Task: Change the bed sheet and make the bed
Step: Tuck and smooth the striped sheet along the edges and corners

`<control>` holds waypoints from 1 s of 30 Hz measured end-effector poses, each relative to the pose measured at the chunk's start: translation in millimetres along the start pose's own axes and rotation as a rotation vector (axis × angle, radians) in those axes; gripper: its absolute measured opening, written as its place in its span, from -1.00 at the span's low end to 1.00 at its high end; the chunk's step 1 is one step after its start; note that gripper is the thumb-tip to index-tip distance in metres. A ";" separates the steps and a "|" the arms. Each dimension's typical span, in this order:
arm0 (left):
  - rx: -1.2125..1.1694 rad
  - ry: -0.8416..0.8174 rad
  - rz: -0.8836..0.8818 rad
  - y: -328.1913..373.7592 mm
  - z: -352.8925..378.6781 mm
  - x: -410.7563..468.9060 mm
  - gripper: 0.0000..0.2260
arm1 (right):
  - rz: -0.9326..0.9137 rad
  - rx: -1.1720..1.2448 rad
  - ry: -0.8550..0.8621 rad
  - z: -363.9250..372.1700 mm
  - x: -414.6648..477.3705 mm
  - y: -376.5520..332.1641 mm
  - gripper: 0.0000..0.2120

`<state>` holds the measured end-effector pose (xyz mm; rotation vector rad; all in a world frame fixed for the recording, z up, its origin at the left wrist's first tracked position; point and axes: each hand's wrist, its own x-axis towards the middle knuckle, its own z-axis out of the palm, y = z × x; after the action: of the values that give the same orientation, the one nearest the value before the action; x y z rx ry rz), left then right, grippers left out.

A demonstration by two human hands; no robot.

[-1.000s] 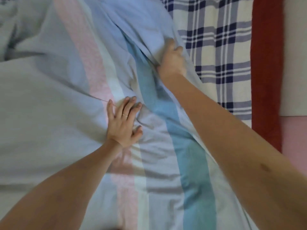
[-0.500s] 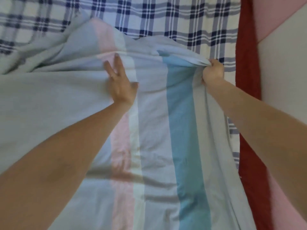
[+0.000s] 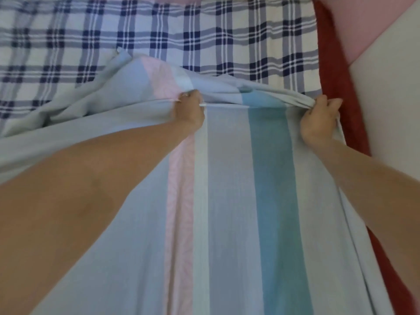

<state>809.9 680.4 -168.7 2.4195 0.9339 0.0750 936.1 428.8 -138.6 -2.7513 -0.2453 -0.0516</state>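
Since half a second ago the left hand has changed from lying flat on the cloth to gripping it, and more of the plaid sheet shows at the far side.

From the head camera, the striped sheet covers the near part of the bed. Its pink, pale and teal stripes run lengthwise, away from the person toward the plaid sheet. Its far edge is bunched into a fold that lies crosswise between the two hands. The left hand has its fingers curled around this fold at the pink stripe. The right hand pinches the fold at the sheet's right border, just beside the red edge of the bed. To the left the striped sheet lies crumpled on the plaid one.
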 end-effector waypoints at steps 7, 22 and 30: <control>-0.014 -0.229 -0.122 0.5 21.9 14.9 -0.36 | 0.176 -0.085 -0.234 18.1 26.3 -3.0 -0.58; 0.000 -0.295 -0.279 14.7 19.5 22.7 -0.18 | -0.437 -0.386 -0.586 37.4 19.9 -97.8 -0.63; -0.152 -0.084 -0.141 6.9 16.4 -21.9 -0.38 | -0.504 -0.590 -0.583 34.5 -21.2 -114.6 -0.73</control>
<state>801.3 654.6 -176.3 2.1949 1.0191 -0.0075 895.0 542.9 -130.3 -3.1190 -1.2494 0.6477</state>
